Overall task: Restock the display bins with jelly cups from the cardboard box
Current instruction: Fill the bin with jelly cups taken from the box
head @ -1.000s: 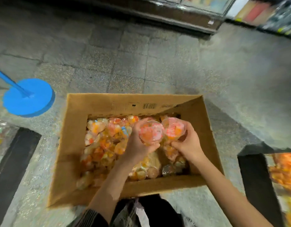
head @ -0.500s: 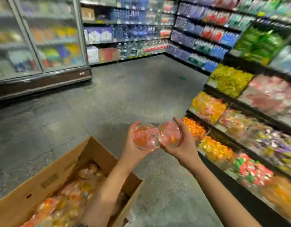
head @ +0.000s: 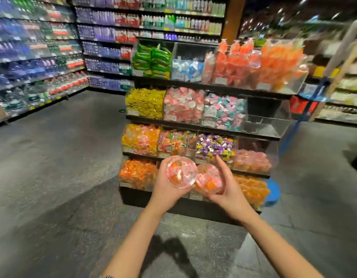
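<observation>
Two bare forearms reach forward over the grey floor. The left hand grips a clear jelly cup, lid toward the camera, and the right hand grips a second jelly cup; the two cups touch side by side. Just beyond them stands a tiered rack of display bins filled with wrapped sweets in orange, pink, yellow and purple. Farther back, shelves of bottles line the walls. The cardboard box is out of view.

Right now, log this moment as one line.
left hand: holds clear round jelly cup | right hand: holds second cup | facing tiered display bins
</observation>
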`<state>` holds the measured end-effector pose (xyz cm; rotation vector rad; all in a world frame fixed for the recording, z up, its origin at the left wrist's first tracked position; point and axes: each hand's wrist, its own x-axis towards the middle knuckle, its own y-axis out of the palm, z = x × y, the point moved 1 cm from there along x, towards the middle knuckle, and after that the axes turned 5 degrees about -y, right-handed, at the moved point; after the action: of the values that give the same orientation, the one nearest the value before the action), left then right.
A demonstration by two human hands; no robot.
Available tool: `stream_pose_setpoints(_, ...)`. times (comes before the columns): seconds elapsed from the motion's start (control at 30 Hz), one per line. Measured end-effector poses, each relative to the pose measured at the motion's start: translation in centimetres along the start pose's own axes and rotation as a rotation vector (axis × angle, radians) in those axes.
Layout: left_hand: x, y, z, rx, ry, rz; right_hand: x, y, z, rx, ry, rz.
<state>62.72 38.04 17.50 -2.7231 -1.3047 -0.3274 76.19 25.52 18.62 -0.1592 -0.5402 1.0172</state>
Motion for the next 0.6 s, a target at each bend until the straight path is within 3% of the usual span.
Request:
stream_pose_setpoints(0.27, 7.0, 15.8, 4.7, -0.029, -0.099, 0.134, 0.6, -13.8, -9.1, -0.121, 0.115, -0.208)
stream_pose_setpoints(0.6, 18.5, 27.5, 12.5, -0.049, -0.234, 0.278, 7.0, -25.1, -22.3, -0.141, 0.341, -0.305)
